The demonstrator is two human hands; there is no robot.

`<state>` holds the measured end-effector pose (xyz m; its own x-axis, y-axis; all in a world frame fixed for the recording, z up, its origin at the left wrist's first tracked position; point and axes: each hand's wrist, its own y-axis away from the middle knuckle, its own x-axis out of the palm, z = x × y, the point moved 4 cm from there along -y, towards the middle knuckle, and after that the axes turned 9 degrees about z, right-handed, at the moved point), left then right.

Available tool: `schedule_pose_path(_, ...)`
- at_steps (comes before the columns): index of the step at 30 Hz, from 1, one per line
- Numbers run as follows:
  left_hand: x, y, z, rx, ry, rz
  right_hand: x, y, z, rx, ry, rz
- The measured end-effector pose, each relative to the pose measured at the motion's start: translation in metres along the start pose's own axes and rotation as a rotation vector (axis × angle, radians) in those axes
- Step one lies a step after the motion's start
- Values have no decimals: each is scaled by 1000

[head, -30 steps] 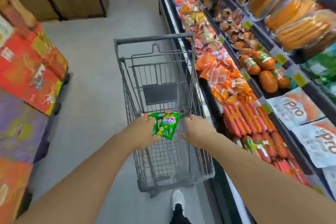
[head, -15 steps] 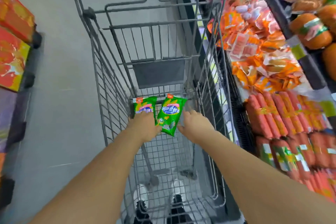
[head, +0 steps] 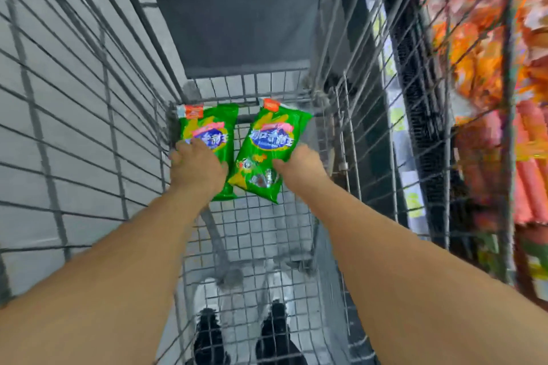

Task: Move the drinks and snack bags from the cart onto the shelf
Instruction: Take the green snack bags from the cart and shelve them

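Cart (head: 89, 115) nearer now, hands (each seemingly gripping a bag) deeper inside.

Two green snack bags are in view, one (head: 209, 133) left of centre in the frame and one (head: 268, 154) just right of it, side by side. Two hands reach to them: the left hand (head: 197, 167) on the left bag and the right hand (head: 299, 167) on the right bag, one bag per hand. There is one wire cart (head: 89, 92), filling most of the frame. Two shoes (head: 207, 299) show through its mesh floor at the bottom centre. At the right edge stands one shelf (head: 489, 68) of orange and red packets, too blurred to count.
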<state>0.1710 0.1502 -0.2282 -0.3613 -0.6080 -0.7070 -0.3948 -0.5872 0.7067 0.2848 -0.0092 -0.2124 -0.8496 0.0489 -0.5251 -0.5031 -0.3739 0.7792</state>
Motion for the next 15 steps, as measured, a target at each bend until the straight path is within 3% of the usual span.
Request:
schedule_pose_path(7,2,-11,-3,-110,154,-91,23,-36,-5,206,-523,-44)
schedule_pose_path(12,6,-14,-10,-113,216,-69,25,-34,-7,310,-484,-163)
schedule_pose_path(15,14,-10,-11,-129,221,31,15,-34,-12,296,-665,-220)
